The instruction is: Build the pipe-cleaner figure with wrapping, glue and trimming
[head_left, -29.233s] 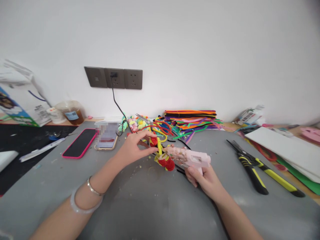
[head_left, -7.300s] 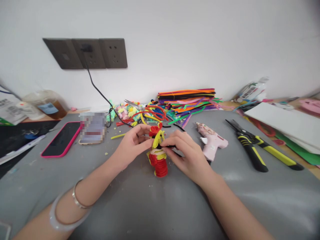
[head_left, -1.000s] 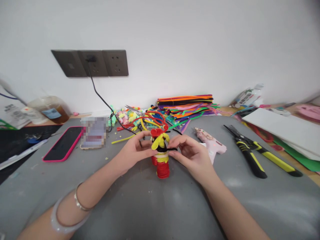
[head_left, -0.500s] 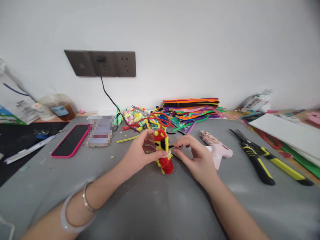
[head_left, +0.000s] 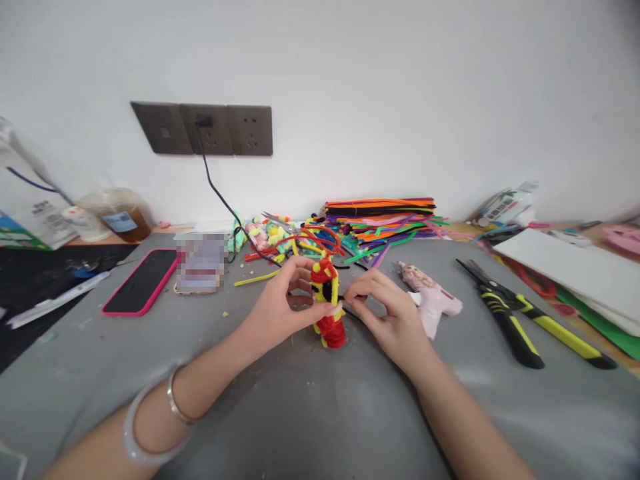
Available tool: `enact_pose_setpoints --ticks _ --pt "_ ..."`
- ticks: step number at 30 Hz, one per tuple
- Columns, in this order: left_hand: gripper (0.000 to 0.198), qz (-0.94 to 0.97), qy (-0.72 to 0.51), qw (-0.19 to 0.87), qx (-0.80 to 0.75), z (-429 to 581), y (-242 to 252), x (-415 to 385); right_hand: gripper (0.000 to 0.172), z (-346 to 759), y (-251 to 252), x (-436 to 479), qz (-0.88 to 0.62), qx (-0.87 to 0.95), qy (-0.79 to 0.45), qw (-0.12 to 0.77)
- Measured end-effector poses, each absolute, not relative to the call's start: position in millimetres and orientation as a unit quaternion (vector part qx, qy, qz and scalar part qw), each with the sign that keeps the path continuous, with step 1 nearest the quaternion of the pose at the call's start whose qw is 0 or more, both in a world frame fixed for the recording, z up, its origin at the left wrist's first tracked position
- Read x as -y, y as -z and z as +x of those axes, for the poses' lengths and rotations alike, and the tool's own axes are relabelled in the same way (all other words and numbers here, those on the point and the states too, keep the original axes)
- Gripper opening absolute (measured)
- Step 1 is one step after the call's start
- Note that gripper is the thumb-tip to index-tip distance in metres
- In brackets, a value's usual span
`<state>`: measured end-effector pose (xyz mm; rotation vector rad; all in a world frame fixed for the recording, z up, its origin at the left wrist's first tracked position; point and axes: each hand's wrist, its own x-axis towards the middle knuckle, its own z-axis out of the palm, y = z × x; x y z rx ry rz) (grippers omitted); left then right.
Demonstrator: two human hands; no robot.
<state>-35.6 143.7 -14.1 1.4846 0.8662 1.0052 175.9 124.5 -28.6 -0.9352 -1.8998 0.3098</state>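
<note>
A red and yellow pipe-cleaner figure [head_left: 332, 330] with a black patch on its front stands upright on the grey mat, in the middle of the head view. My left hand [head_left: 285, 297] is closed around its left side, the thumb across its front and the fingers behind. To the right of the figure, my right hand [head_left: 387, 303] pinches a thin black piece, seemingly a pipe cleaner, whose tip points at the black patch. The fingers cover most of that piece. A pink glue gun [head_left: 436, 300] lies just beyond my right hand.
Black-and-yellow pliers [head_left: 515, 327] lie at the right, near white boards [head_left: 575, 273]. Bundled pipe cleaners [head_left: 380, 210] and scissors [head_left: 280, 221] lie along the wall. A pink-cased phone [head_left: 143, 280] lies at left. A black cable [head_left: 220, 190] runs down from the wall socket [head_left: 250, 130].
The figure's yellow strand and top have shifted slightly to the right, and the top sits a little lower. My right hand has closed in more around the black piece. The view has shifted slightly.
</note>
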Motion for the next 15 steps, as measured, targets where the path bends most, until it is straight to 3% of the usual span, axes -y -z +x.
enact_pose_setpoints --ticks 15 --pt "0.04 0.638 -0.442 0.51 -0.371 -35.0 14.9 -142.3 0.016 174.4 28.5 -123.9 -0.399 0.738 -0.139 0.526"
